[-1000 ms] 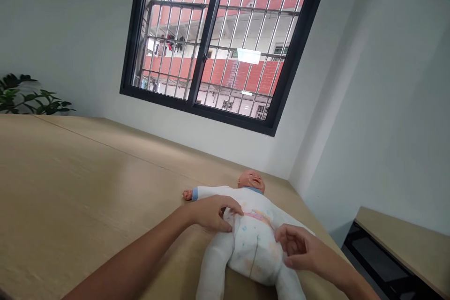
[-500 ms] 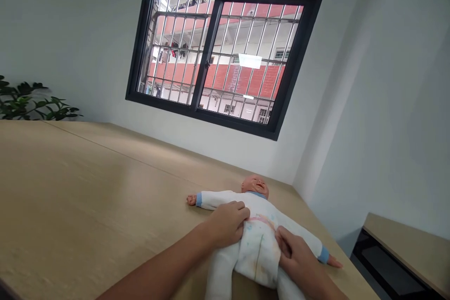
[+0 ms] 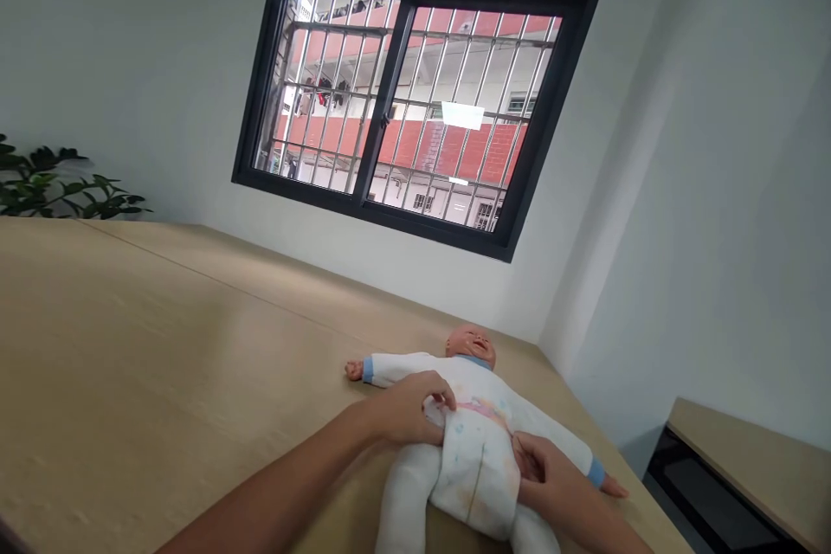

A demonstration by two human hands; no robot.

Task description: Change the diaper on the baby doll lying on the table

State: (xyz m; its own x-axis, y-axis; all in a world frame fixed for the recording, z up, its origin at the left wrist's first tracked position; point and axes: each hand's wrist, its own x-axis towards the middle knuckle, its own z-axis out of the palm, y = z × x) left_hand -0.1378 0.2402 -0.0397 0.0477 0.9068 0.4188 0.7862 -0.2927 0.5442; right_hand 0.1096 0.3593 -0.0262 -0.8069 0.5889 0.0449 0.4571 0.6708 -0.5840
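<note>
A baby doll [image 3: 471, 346] lies on its back on a light wood table [image 3: 195, 320], its head towards the far wall. It wears a white sleepsuit [image 3: 406, 369] with blue cuffs and a white printed diaper [image 3: 477, 467] with a pink waistband. My left hand [image 3: 406, 409] grips the diaper's near side at the waist, pinching its edge between the fingers. My right hand [image 3: 542, 472] holds the opposite side, its fingers curled against the edge. The doll's legs run towards me, their feet out of view.
A dark barred window [image 3: 402, 95] is set in the white wall beyond the table. Green plant leaves [image 3: 52, 186] show at the far left. A lower wooden counter [image 3: 740, 459] with a dark panel stands at the right, past the table's edge.
My left hand has moved from pressing on the doll's middle to pinching the diaper's edge. My right hand has slid slightly down the diaper's side. The view has barely shifted.
</note>
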